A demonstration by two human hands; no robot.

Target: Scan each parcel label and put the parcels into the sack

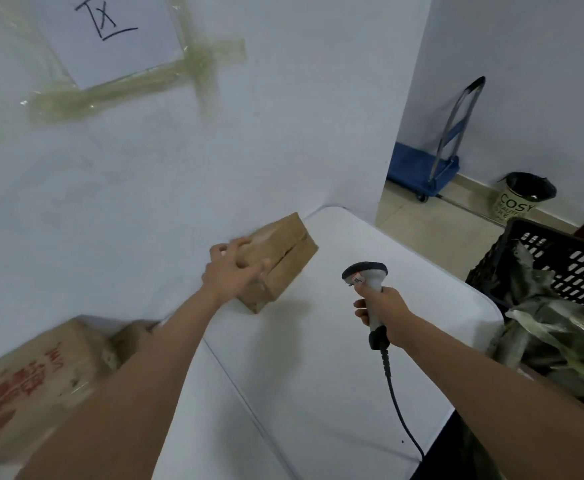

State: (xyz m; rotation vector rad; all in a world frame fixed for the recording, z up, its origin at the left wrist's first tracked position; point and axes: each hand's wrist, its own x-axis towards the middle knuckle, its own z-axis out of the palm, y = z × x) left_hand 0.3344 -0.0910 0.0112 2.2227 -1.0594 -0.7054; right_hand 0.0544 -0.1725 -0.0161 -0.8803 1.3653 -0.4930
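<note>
My left hand (pixel 233 270) was stretched out ahead of me, fingers spread and curled over the near end of a small brown cardboard parcel (pixel 278 261), gripping it from above. The parcel sat tilted on the white table (pixel 352 358), its far side close against the wall (pixel 283 133); I saw no label on the faces turned toward me. My right hand (pixel 382 315) was wrapped tight round the grip of the grey barcode scanner (pixel 366 282), held upright just right of the parcel and apart from it, its black cable (pixel 399 410) trailing down toward me. Behind my left forearm, near my elbow, lay a bigger carton with red printing (pixel 37 379). Beyond my right arm, off the table's edge, the sack (pixel 560 337) slumped open, lined into a black slotted crate (pixel 567 261).
</note>
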